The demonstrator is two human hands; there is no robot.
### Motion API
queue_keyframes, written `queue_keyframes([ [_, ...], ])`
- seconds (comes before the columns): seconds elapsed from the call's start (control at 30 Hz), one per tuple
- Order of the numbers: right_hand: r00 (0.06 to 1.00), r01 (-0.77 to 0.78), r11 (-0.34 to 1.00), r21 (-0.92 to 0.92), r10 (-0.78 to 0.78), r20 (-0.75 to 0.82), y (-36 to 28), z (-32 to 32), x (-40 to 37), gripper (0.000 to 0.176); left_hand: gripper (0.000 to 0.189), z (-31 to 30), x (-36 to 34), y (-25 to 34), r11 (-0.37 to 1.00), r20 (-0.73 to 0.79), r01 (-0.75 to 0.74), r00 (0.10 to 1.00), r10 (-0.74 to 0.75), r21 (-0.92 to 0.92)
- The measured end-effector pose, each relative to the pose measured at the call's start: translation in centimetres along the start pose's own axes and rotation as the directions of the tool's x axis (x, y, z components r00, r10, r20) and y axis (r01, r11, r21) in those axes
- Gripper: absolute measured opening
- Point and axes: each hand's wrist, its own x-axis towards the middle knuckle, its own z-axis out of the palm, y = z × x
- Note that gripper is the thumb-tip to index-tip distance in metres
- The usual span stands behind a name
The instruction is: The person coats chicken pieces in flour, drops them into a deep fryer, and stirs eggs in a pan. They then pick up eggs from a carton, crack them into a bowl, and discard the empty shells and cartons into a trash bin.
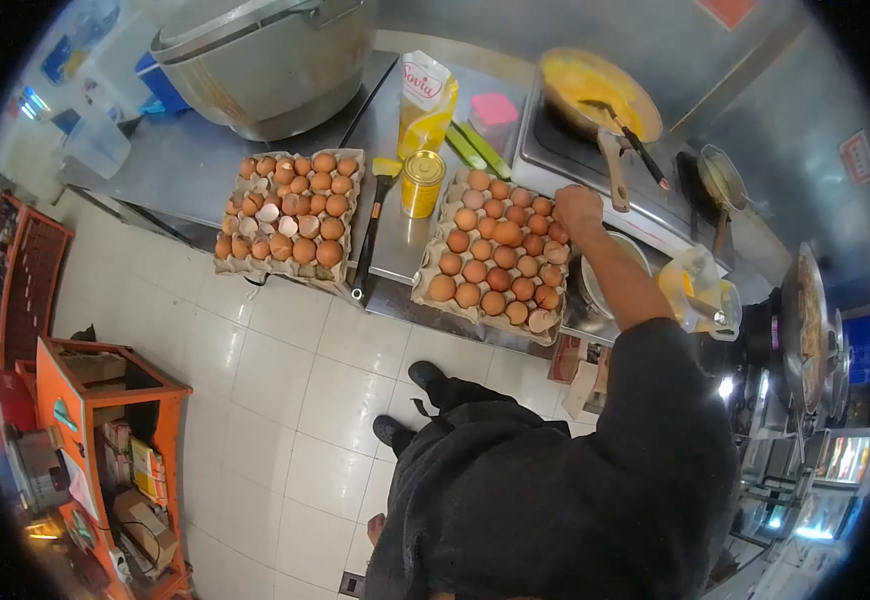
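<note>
The right hand [577, 210] is curled at the stove-side edge of the egg tray [479, 315]; its back hides the fingers, so I cannot tell whether they grasp an egg. The left hand [376, 527] is low and well apart from the tray, partly behind the dark shirt [545, 510], and its grip cannot be told either. The tray rests on the counter [395, 235], its near side about at the counter's edge, loaded with brown eggs [505, 232]. A bump from the body or sleeve [645, 375] could shove it off, and the eggs would likely smash on the floor [325, 400]. Squeezing an egg too hard could crush it, dropping shell bits into the bowl [595, 293] just beside the tray, under the forearm. Beyond the tray, the wooden handle [613, 175] juts from the stove [545, 150]; an arm lifted carelessly could catch it and jolt the pan [560, 102].
</note>
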Motion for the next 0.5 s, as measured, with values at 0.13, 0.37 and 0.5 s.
queue_keyframes([
  [0.13,0.988,0.146,0.972,-0.186,-0.135,0.074,0.7,2.4,1.6,0.019,0.039,1.5,0.2,-0.1,0.610,0.139,0.392,0.897,-0.419,-0.689],
  [0.37,0.969,0.246,0.927,-0.282,-0.235,0.070,0.8,1.4,1.0,0.021,0.035,1.2,1.5,-1.1,0.981,0.104,0.113,0.990,-0.097,-0.160],
  [0.5,0.994,0.064,0.995,-0.071,-0.070,-0.085,1.5,2.4,0.1,0.026,0.033,-1.3,2.9,-0.3,0.996,0.203,0.050,0.977,-0.064,0.077],
])
